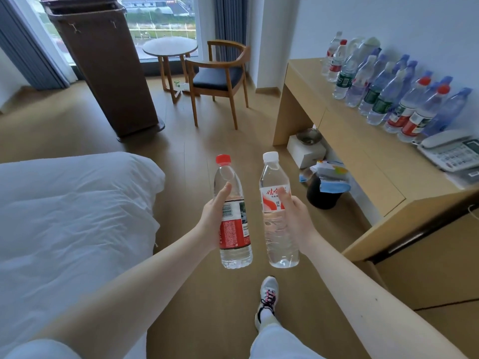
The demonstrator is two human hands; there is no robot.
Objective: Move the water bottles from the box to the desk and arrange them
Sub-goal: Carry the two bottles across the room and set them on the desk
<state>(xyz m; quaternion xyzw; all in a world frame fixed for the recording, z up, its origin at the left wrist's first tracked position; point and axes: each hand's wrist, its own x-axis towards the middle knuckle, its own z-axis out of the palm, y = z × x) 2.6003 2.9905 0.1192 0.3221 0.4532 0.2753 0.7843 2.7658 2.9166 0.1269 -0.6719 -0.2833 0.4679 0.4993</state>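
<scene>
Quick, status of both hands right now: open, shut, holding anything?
Left hand: grips the red-capped bottle.
Right hand: grips the white-capped bottle.

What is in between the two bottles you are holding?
Nothing: in the head view the red-cap bottle in the left hand and the white-cap bottle in the right hand are apart, and only floor shows through the gap.

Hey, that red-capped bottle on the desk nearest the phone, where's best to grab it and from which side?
Grip the red-capped bottle by its shoulder, just under the cap, coming from the desk front. It stands upright, hemmed by neighbouring bottles with the wall behind.
</scene>
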